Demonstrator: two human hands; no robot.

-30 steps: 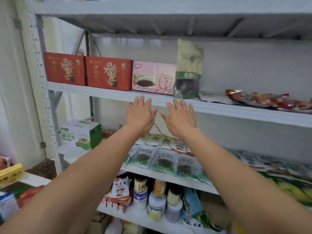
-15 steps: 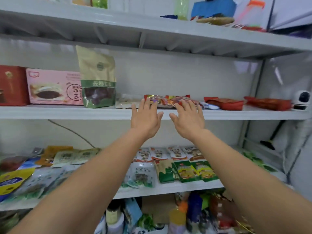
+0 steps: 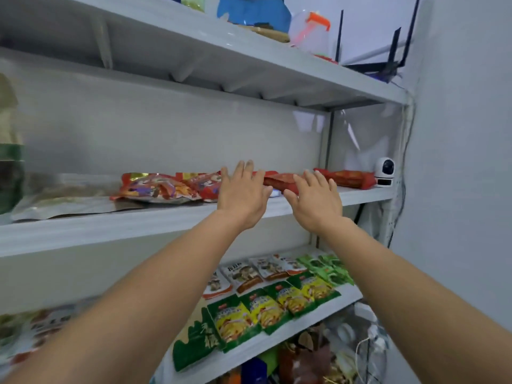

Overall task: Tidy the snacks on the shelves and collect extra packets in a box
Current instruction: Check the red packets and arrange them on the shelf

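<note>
White wall point(image 3: 465, 162) closes off the right side, and against it stands a grey metal shelving unit point(image 3: 325, 173) that fills most of the view. Its top shelf point(image 3: 249, 65) carries a blue item point(image 3: 249, 12), a clear container with an orange lid point(image 3: 313, 31) and a black router with upright antennas point(image 3: 388, 62) at the far right.

On the middle shelf point(image 3: 110, 234), from left to right, are a tall green and tan bag point(image 3: 9, 162) cut off by the frame edge, a flat silvery bag point(image 3: 63, 200), a heap of colourful snack packets point(image 3: 158, 189), a long red packet point(image 3: 279, 180) and a second red packet point(image 3: 346, 178).

The lower shelf point(image 3: 327, 309) holds rows of green and yellow packets point(image 3: 266, 309) at the near edge, brown and white packets point(image 3: 249, 274) behind them and bright green packets point(image 3: 324, 266) to the right.

Two bare forearms reach up to the middle shelf. The left hand point(image 3: 242, 199) is at the right end of the colourful heap, the right hand point(image 3: 315, 206) just in front of the long red packet. Both have straight, spread fingers point(image 3: 246, 169) and grip nothing; whether they touch the packets cannot be told.

A small white camera point(image 3: 385, 173) sits at the shelf's right end.
</note>
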